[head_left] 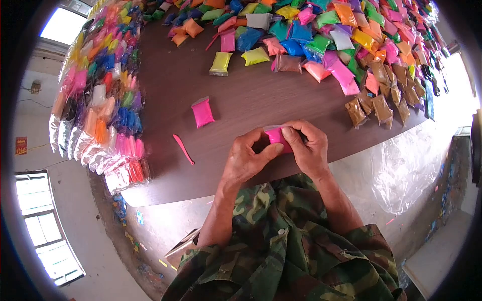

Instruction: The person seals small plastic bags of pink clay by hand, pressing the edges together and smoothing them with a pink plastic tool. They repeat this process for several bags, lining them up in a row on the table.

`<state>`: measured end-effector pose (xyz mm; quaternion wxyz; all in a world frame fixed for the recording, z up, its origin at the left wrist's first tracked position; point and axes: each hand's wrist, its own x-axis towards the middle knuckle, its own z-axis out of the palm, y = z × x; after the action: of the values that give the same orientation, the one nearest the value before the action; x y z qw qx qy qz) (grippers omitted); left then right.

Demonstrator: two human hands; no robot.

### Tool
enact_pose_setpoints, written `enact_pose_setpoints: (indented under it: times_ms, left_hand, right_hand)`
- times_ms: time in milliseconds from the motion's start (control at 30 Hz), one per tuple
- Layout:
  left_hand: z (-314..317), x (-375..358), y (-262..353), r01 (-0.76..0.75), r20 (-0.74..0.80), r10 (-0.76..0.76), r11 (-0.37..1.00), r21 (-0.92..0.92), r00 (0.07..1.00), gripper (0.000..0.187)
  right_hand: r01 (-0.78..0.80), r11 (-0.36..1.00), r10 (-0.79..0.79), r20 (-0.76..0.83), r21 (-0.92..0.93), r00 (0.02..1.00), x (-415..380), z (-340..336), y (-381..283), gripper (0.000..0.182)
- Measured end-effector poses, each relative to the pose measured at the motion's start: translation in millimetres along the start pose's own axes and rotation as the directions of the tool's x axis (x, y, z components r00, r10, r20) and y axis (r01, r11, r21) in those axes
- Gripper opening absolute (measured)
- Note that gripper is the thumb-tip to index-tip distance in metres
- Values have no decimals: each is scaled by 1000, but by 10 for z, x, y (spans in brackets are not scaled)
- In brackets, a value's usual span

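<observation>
Both my hands meet over the front edge of the dark table, holding one small pink packet (pixel 277 137) between them. My left hand (pixel 249 154) pinches its left side with thumb and bent fingers. On the other side my right hand (pixel 306 146) grips it, thumb on the packet's face. Clear film shows along its upper edge. Another pink packet (pixel 203 112) lies flat on the table (pixel 165 95), up and left of my hands. Left of them, a thin pink-red plastic tool (pixel 184 149) lies near the front edge.
A large pile of coloured packets (pixel 301 32) covers the back and right, with brown packets (pixel 382 110) at its near right. Bagged bundles (pixel 103 100) line the left edge. A clear plastic bag (pixel 409 168) hangs at the right, beyond the table edge.
</observation>
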<state>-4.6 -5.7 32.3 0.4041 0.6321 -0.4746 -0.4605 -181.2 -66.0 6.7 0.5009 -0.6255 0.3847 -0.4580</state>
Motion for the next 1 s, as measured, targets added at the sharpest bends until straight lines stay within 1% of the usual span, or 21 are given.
enact_pose_setpoints:
  times_ms: [67,167,267,367,467,567,667,767,867,967,1000]
  left_hand:
    - [5,7,-80,30,-42,-28,999,36,999,28]
    - [22,-23,-150,-55,-76,46,991,-120,996,26]
    - [38,-20,-260,-102,-79,88,975,-197,993,20]
    - [-35,-23,-112,10,-2,-10,1000,14,1000,20]
    - [23,-27,125,7,27,-6,999,-43,1000,22]
    - [32,6,2,-27,35,31,993,-118,999,24]
    - [10,9,-71,-13,-4,13,993,-121,1000,26]
    - [46,7,-193,-101,-92,78,952,-288,993,24]
    - [-2,-4,-159,-66,-95,45,972,-226,994,28]
    - [-10,9,-163,-55,-94,40,985,-163,995,34]
    - [-18,10,-142,-67,-65,58,988,-138,996,35]
  right_hand:
    - [-16,1000,16,29,12,999,15,-8,-29,15]
    - [-46,999,47,108,-8,993,34,-33,-66,17]
    - [-107,992,96,147,70,984,15,-22,-90,19]
    - [-63,993,56,77,95,995,-1,-15,1,20]
    - [-67,994,65,18,87,998,-10,-32,19,20]
    - [-87,990,86,9,111,996,-16,-24,34,20]
    - [-135,982,126,77,131,989,-2,-8,7,25]
    - [4,999,-8,127,34,992,32,-17,-55,32]
    - [-20,1000,21,123,-12,992,24,-3,-23,39]
    - [-25,994,38,126,-103,991,45,-5,-81,38]
    - [-2,996,11,110,-84,994,41,1,-59,37]
